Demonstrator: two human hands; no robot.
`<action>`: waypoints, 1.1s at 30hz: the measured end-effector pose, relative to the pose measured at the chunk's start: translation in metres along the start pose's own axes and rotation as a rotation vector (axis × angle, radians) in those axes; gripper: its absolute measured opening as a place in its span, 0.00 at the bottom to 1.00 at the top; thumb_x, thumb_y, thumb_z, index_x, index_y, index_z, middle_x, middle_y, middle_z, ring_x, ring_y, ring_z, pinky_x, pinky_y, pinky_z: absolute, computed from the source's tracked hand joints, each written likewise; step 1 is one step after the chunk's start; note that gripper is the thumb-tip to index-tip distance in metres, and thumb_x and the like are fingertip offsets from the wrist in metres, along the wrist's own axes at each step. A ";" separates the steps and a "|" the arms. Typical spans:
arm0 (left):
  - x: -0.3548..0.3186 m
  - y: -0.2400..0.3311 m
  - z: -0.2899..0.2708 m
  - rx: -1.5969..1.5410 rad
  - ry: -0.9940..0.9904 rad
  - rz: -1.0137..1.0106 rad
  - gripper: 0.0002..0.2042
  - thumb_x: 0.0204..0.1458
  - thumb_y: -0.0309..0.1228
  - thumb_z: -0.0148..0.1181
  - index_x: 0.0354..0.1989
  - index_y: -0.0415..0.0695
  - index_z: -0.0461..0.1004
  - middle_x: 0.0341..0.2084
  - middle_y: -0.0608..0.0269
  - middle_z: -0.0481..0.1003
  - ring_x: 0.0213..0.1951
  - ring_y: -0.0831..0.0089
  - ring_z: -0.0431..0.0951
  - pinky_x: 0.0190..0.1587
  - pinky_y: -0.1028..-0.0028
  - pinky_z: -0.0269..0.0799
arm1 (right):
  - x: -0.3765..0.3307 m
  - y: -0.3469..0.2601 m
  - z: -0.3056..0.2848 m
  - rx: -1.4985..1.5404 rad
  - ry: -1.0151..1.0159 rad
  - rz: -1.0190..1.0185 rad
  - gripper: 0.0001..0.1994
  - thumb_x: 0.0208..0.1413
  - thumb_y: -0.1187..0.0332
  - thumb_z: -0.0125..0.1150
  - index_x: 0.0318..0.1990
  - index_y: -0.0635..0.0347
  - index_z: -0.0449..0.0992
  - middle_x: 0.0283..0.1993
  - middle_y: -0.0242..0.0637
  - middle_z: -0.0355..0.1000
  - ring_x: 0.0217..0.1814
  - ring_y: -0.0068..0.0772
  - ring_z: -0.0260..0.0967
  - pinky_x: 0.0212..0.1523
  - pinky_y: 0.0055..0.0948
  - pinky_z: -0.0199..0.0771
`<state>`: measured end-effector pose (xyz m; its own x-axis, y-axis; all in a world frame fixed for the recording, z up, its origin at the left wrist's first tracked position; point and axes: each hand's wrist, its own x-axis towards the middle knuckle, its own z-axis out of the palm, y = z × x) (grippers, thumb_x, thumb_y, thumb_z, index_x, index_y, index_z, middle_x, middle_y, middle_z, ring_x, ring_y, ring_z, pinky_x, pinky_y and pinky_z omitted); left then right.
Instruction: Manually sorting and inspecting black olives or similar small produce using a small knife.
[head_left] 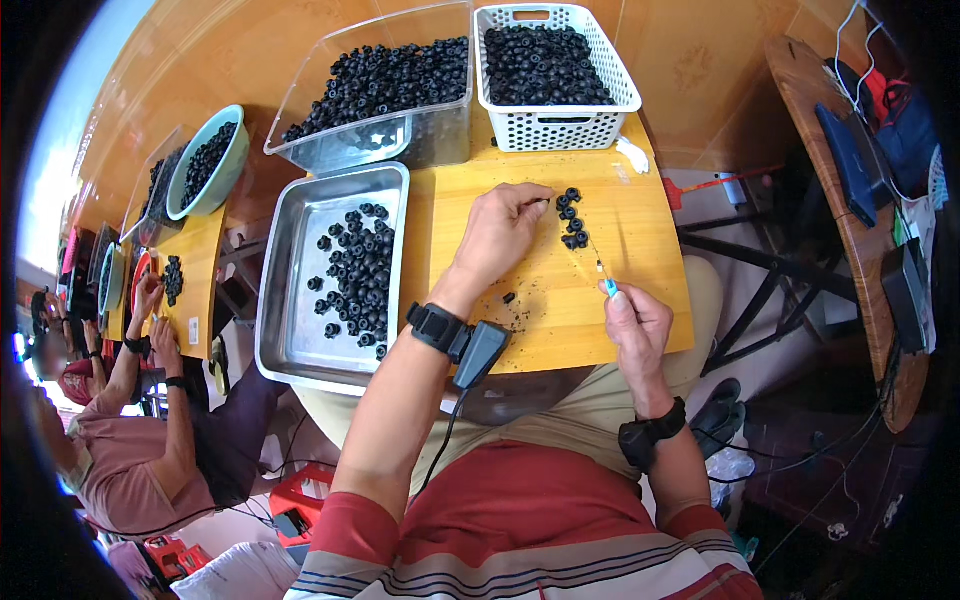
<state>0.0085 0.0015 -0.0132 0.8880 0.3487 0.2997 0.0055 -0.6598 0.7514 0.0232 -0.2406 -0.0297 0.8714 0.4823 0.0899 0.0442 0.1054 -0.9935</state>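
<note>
On the wooden table my left hand is closed in a pinch, with a small black part just showing at its fingertips. My right hand grips a slim tool with a light blue handle, whose thin tip points up toward a short row of black ring-shaped parts. That row lies between the two hands. Dark crumbs are scattered near the table's front edge, below my left hand. Left of it stands a metal tray holding a heap of similar black parts.
A clear plastic bin and a white perforated basket, both full of black parts, stand at the back. A white scrap lies beside the basket. At the left, another person works at a table with a green bowl.
</note>
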 end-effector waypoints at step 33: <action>-0.092 0.033 0.005 -1.482 0.105 -0.552 0.12 0.65 0.27 0.55 0.54 0.37 0.75 0.40 0.64 0.79 0.40 0.77 0.79 0.49 0.72 0.83 | -0.003 -0.008 0.014 -0.254 -0.119 -0.196 0.13 0.62 0.65 0.65 0.44 0.70 0.81 0.30 0.31 0.74 0.30 0.18 0.65 0.31 0.21 0.66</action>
<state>-0.0706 -0.0560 -0.0193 0.8939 0.3997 -0.2028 -0.1872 0.7440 0.6414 0.0136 -0.2304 -0.0211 0.7716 0.5742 0.2735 0.3386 -0.0068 -0.9409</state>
